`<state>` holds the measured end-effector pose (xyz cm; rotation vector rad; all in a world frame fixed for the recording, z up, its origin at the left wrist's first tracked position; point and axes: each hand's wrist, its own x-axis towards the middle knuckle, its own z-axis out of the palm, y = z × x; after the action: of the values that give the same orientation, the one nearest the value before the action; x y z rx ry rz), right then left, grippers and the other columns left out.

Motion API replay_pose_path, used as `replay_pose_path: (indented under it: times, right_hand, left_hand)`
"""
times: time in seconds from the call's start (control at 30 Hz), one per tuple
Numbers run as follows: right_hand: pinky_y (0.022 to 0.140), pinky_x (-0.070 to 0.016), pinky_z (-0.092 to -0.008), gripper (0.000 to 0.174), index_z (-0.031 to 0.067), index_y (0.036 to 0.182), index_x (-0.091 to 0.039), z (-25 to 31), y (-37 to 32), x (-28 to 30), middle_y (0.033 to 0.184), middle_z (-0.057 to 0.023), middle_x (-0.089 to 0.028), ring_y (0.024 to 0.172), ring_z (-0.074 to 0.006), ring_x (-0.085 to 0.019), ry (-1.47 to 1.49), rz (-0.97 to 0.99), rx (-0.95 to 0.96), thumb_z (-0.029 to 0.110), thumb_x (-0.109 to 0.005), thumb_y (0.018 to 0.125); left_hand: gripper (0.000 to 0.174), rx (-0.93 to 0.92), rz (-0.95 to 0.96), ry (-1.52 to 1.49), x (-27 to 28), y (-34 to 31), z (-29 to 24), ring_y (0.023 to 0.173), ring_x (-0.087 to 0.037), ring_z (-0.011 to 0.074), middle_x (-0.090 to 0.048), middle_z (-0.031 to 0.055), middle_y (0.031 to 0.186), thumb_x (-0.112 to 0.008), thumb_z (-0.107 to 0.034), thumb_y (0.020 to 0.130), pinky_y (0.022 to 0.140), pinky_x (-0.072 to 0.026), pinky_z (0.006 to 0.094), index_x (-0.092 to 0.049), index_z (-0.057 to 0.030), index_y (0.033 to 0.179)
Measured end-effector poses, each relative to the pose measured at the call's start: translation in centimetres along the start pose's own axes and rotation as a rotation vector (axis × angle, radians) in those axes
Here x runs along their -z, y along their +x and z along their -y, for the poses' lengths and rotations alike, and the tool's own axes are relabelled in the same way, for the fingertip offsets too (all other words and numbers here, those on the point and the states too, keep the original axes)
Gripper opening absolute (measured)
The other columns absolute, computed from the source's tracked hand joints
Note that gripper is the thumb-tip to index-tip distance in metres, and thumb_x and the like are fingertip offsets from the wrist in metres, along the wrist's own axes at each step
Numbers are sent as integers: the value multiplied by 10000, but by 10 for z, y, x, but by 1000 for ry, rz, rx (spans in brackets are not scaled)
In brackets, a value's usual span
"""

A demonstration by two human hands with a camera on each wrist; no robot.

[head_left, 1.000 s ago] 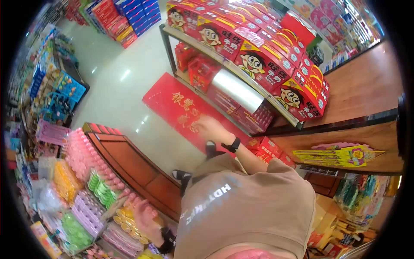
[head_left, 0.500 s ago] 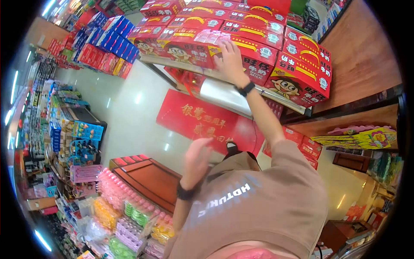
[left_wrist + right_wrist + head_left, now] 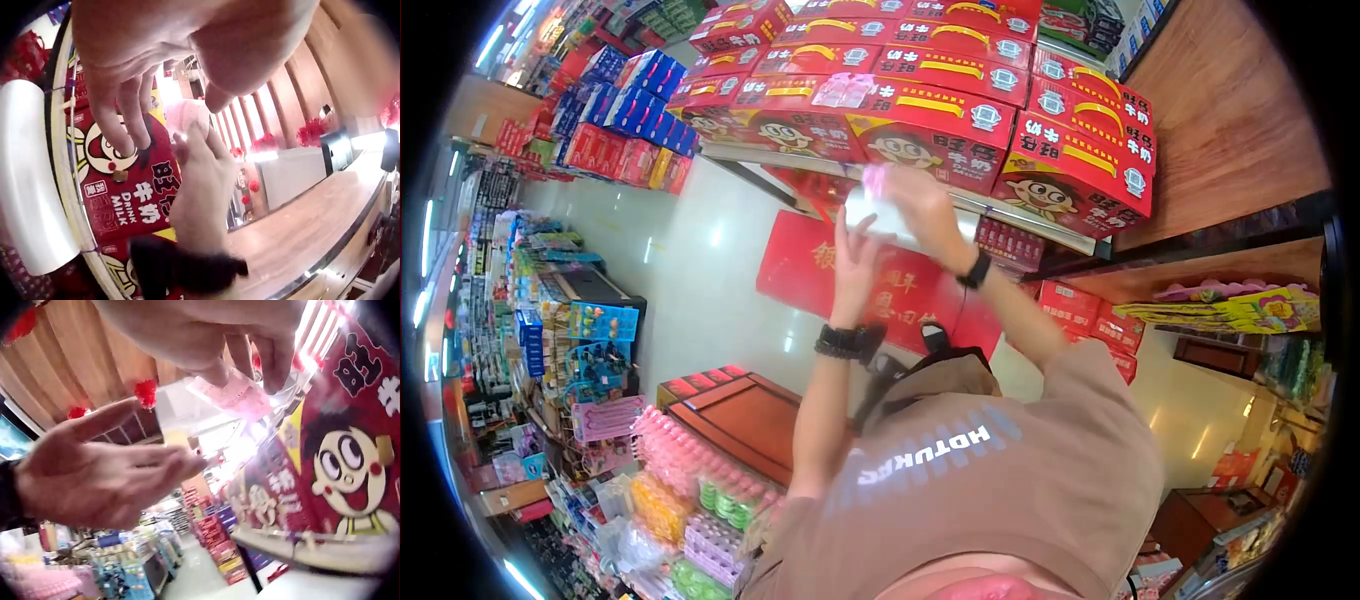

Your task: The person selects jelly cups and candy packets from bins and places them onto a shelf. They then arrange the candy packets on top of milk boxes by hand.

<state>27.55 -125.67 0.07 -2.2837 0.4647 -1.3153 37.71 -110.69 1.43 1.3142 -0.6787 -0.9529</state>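
Observation:
My right hand [image 3: 925, 210] pinches a small pink translucent packet [image 3: 234, 397] between thumb and fingers, just in front of the shelf edge. The packet looks thin and pale, with faint print too blurred to read. My left hand [image 3: 860, 250] is raised close beside it, palm toward the packet, fingers loosely extended with nothing in them. In the left wrist view the left fingers [image 3: 131, 119] hang in front of a red milk carton [image 3: 125, 181]. More pink packets [image 3: 845, 90] lie on top of the red milk cartons [image 3: 940, 105].
A white roll [image 3: 34, 181] lies below the carton shelf, partly behind my hands. A red mat [image 3: 790, 260] with gold characters covers the floor beneath. A brown cabinet [image 3: 735, 415] and pink goods [image 3: 680, 450] stand at lower left; a wooden panel [image 3: 1210, 130] is at right.
My right hand reached up to the packets on the cartons, then drew back toward me with a pink one. My left hand rose from the goods at lower left to meet it.

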Motion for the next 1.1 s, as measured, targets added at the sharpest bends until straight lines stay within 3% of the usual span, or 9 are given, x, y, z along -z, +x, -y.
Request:
replay_pose_path:
  times: [0.03, 0.07, 0.27, 0.5, 0.53, 0.63, 0.83, 1.0, 1.1]
  right_hand:
    - [935, -541, -442, 259, 62, 1142, -696, 22, -23, 7, 1205, -160, -697, 1120, -360, -658, 78, 66, -38, 61, -627, 893]
    - [917, -552, -430, 259, 52, 1166, -692, 32, -47, 10, 1226, -170, -689, 1095, -349, -669, 120, 155, -36, 78, -623, 919]
    - [925, -541, -410, 327, 40, 1158, -697, 72, -165, 13, 1175, -140, -690, 1072, -322, -661, 266, 225, -305, 115, -738, 842]
    - [890, -533, -421, 235, 30, 1078, -702, 85, -188, 15, 1112, -146, -695, 1023, -330, -655, 479, 502, -361, 52, -717, 844]
    - [881, -530, -419, 229, 26, 1074, -696, 83, -186, 7, 1116, -153, -688, 1025, -330, -646, 482, 572, -345, 61, -715, 848]
    - [865, -525, -416, 202, 22, 1060, -703, 97, -176, -18, 1053, -158, -701, 975, -335, -658, 555, 689, -331, 48, -705, 860]
    - [836, -525, -405, 191, 24, 1080, -714, 155, -155, -85, 979, -161, -717, 892, -323, -684, 676, 922, -283, 33, -692, 890]
    - [902, -531, -407, 214, 36, 1090, -724, 238, -181, -144, 1056, -164, -723, 1011, -324, -688, 751, 1298, -131, 22, -703, 878]
    - [900, -540, -391, 231, 39, 1104, -727, 303, -200, -172, 1133, -179, -707, 1044, -330, -678, 820, 1337, 286, 15, -695, 877]
  left_hand:
    - [727, -7, 0, -83, -7, 1, -5, 1179, -609, 182, -547, 147, 1395, -562, -169, 1053, 938, -528, 315, -115, -92, 1621]
    - [628, 8, -43, -101, -12, -3, -5, 1203, -591, 182, -568, 141, 1372, -571, -157, 1046, 974, -522, 328, -270, -57, 1588]
    - [464, 401, 93, 60, 8, -85, 52, 1162, -615, 182, -588, 115, 1361, -634, -152, 1011, 917, -563, 325, -531, -8, 1440]
    - [432, 559, 295, 368, 54, -141, 76, 935, -661, 127, -688, 68, 1151, -635, -133, 1000, 759, -568, 299, -562, -55, 1418]
    - [392, 476, 237, 600, 53, -147, 67, 779, -667, 160, -728, 93, 937, -644, -134, 976, 696, -546, 322, -613, -77, 1363]
    - [327, 290, 96, 933, 65, -173, 57, 712, -667, 262, -694, 163, 845, -661, -163, 951, 673, -536, 367, -666, -95, 1271]
    - [247, -83, -430, 938, 110, -246, 62, 717, -657, 368, -671, 193, 825, -659, -181, 942, 641, -518, 441, -701, -137, 1182]
    - [259, 167, -814, 840, 131, -359, 62, 722, -665, 367, -676, 183, 825, -671, -174, 926, 638, -521, 446, -703, -145, 1181]
    - [297, 136, -1090, 836, 136, -424, 55, 767, -679, 360, -694, 180, 880, -671, -141, 914, 673, -540, 440, -693, -133, 1210]
